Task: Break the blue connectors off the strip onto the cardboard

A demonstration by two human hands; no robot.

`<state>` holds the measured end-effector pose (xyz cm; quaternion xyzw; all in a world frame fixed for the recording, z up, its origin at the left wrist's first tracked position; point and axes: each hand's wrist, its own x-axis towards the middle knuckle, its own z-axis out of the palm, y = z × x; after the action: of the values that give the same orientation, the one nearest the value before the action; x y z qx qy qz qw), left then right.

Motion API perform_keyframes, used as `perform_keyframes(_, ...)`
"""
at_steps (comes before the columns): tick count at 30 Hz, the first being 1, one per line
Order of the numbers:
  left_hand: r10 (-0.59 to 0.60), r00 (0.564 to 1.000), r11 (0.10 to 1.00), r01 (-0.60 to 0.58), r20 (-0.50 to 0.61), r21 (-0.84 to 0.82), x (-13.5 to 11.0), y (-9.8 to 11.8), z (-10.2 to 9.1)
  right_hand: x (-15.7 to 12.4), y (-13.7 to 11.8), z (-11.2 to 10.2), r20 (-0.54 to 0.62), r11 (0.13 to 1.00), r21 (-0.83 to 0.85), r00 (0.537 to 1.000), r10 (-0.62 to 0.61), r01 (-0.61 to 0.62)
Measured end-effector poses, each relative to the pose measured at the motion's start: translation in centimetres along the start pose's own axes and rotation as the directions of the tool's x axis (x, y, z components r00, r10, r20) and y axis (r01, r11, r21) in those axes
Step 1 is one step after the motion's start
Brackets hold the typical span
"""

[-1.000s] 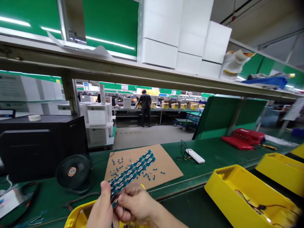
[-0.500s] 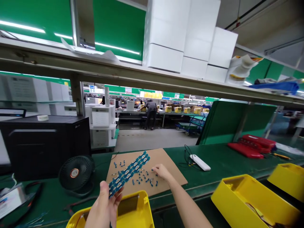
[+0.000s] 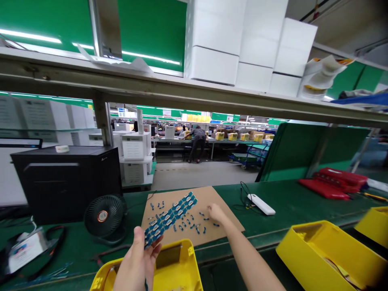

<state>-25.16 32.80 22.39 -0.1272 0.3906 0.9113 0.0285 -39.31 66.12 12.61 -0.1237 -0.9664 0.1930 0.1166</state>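
My left hand (image 3: 140,256) is closed on the near end of a long blue circuit board panel (image 3: 171,217), thumb on top, its far end tilted up and away. Under it lies a brown cardboard sheet (image 3: 227,224) scattered with several small blue board pieces (image 3: 198,228). Over the sheet's right half is my right hand (image 3: 216,213), fingers curled together; whatever they may pinch is hidden. Just below my left hand sits a yellow plastic housing (image 3: 194,277), partly covered by that hand.
A black fan (image 3: 104,218) and a black computer case (image 3: 66,186) stand on the left. A white power bank-like block (image 3: 261,204) with a cable lies right of the cardboard. Yellow housings (image 3: 330,250) line the right front. A shelf (image 3: 169,87) with white boxes crosses above.
The view has shifted slightly. My right hand has moved a little right across the cardboard, and small pieces now lie beneath it. My left hand still holds the panel.
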Motion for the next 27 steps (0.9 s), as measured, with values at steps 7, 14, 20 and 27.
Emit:
perform_keyframes(7,0.013,1.000,1.000,-0.013,0.020,0.021,0.0,0.1,-0.3,-1.2,0.2,-0.5,0.005,0.995,-0.098,1.000,0.002,-0.002)
perform_keyframes(14,0.023,0.999,1.000,-0.024,0.029,0.017,-1.0,0.3,0.1,-2.1,-3.5,0.5,0.147,0.979,-0.125,0.979,-0.141,0.160)
perform_keyframes(20,0.019,0.999,1.000,-0.019,0.028,0.007,-0.9,0.3,0.0,-2.8,-4.4,2.2,0.167,0.980,-0.110,0.975,-0.146,0.165)
perform_keyframes(27,0.014,0.999,0.999,-0.017,0.048,0.048,0.3,0.0,-0.7,-4.6,-6.2,-0.2,-0.030,0.955,0.210,0.977,-0.210,0.211)
